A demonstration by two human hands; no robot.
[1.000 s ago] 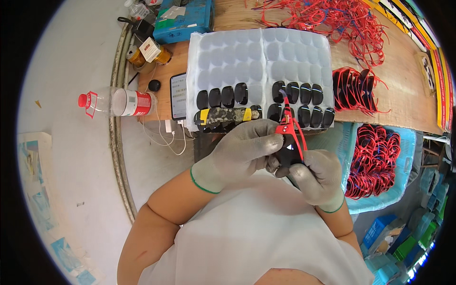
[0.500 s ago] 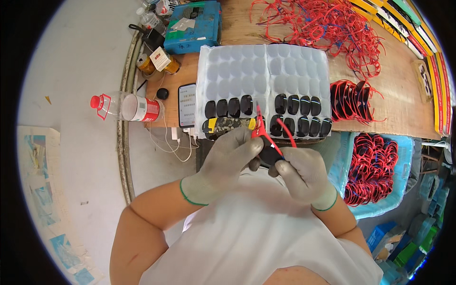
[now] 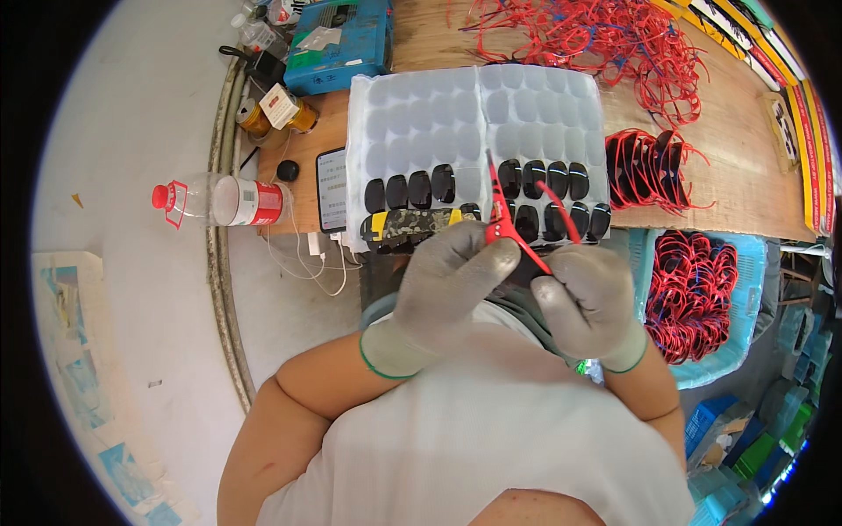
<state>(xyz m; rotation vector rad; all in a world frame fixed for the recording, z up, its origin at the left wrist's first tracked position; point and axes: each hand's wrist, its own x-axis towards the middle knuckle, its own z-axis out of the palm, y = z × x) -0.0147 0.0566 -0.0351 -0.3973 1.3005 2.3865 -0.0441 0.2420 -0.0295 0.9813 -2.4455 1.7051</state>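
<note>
My left hand (image 3: 452, 279), in a grey glove, pinches the front of a red glasses frame (image 3: 502, 230), one of whose temple arms points away from me. My right hand (image 3: 589, 296), gloved alike, grips the frame's other side, with the second temple rising above its fingers. Whether a lens sits in the frame cannot be made out. Just beyond the hands lies a white moulded tray (image 3: 357, 131), its nearer pockets holding dark lenses (image 3: 443, 184). A camouflage-patterned piece with yellow ends (image 3: 412, 225) rests across the tray's near left edge.
Red frames lie tangled in a heap (image 3: 596, 39) at the back, above a row of red sunglasses (image 3: 649, 171). A blue basket (image 3: 747, 307) of more sits lower right. Leftward are a phone (image 3: 331, 193), a plastic bottle (image 3: 250, 202), and a blue box (image 3: 351, 53).
Both hands have shifted slightly right and turned the frame. The dark lens seen between the fingers before is now mostly out of sight. The tray sits higher and further left in view.
</note>
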